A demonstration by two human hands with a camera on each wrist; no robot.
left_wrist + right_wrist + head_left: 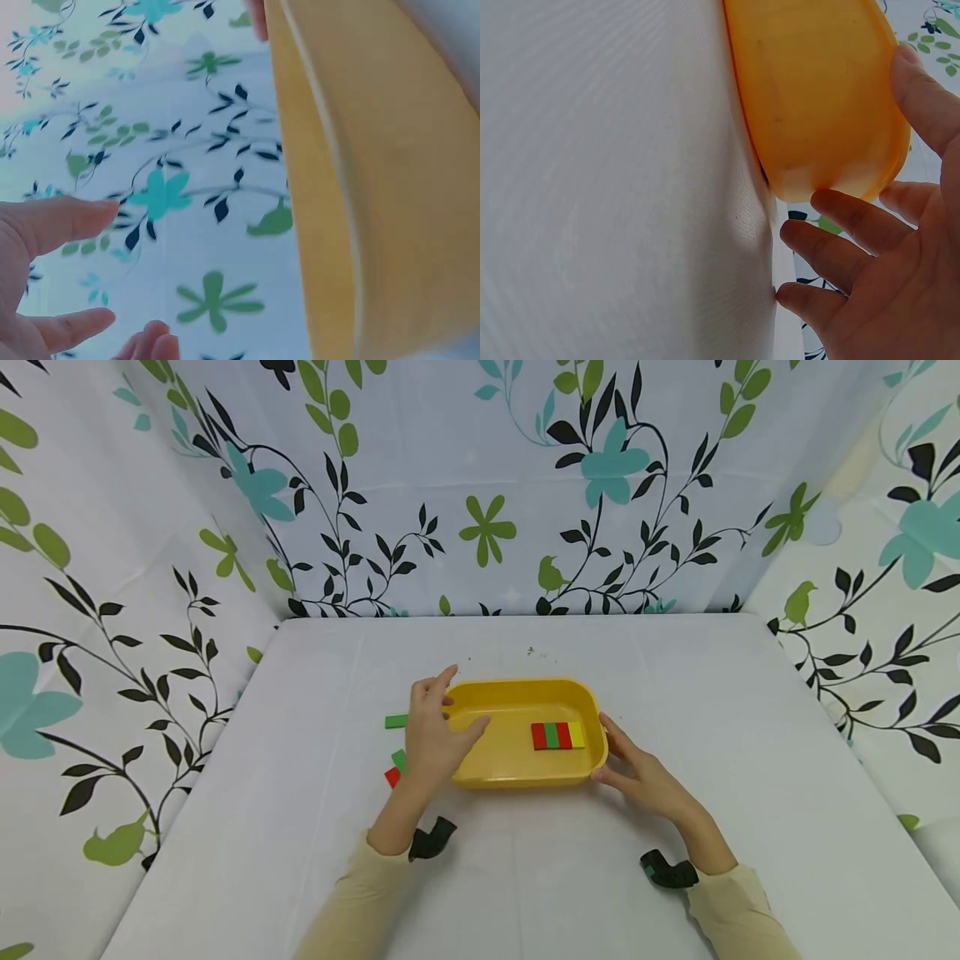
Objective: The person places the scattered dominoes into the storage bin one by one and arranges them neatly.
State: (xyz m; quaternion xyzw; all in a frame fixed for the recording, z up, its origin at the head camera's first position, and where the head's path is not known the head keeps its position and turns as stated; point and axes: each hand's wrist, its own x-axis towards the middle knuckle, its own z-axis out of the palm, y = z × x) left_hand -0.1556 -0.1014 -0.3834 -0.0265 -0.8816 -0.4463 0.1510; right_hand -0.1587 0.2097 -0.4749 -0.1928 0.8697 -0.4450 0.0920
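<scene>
A shallow yellow tray (pixel 525 777) with rounded corners sits on the table. Inside, toward its right end, a row of small flat blocks (pixel 557 736) lies side by side in red, green, red and yellow. My left hand (pixel 435 739) is over the tray's left end, thumb and fingers spread wide with nothing between them. At the other end my right hand (pixel 637 777) holds the tray's near right corner between thumb and fingers. The right wrist view shows the thumb (pixel 922 94) at the tray's rim and fingertips against its outer wall.
Left of the tray lie a green block (pixel 395 722), another green block (pixel 399 761) and a red block (pixel 392 777), partly behind my left hand and wrist. A white cloth covers the table (pixel 517 868). Leaf-patterned curtains (pixel 420 460) stand at the back and sides.
</scene>
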